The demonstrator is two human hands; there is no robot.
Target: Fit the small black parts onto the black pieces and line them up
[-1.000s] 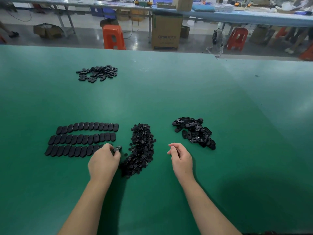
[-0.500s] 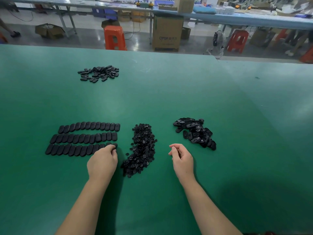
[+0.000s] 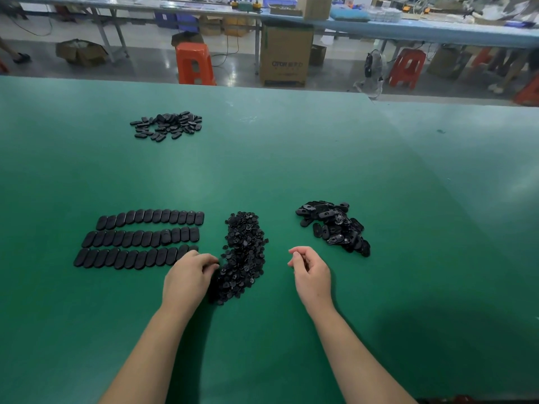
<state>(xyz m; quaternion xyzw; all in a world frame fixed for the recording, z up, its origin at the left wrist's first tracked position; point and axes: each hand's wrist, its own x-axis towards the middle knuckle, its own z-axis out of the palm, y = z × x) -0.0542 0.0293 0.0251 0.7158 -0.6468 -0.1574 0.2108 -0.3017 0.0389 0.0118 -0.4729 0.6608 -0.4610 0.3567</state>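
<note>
With the left hand (image 3: 186, 279) curled at the small black parts (image 3: 243, 255) near the desk's near edge, whether gripping one I cannot tell, and the right hand (image 3: 310, 271) loosely curled and empty, next likely comes fetching a black piece (image 3: 335, 225).

green table (image 3: 291, 158), orange stool (image 3: 194, 64), cardboard box (image 3: 286, 55), floor fan (image 3: 372, 72)

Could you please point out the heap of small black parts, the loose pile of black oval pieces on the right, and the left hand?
Heap of small black parts (image 3: 244, 252), head view, middle.
Loose pile of black oval pieces (image 3: 335, 225), head view, centre.
Left hand (image 3: 186, 279), head view, back of hand.
</note>
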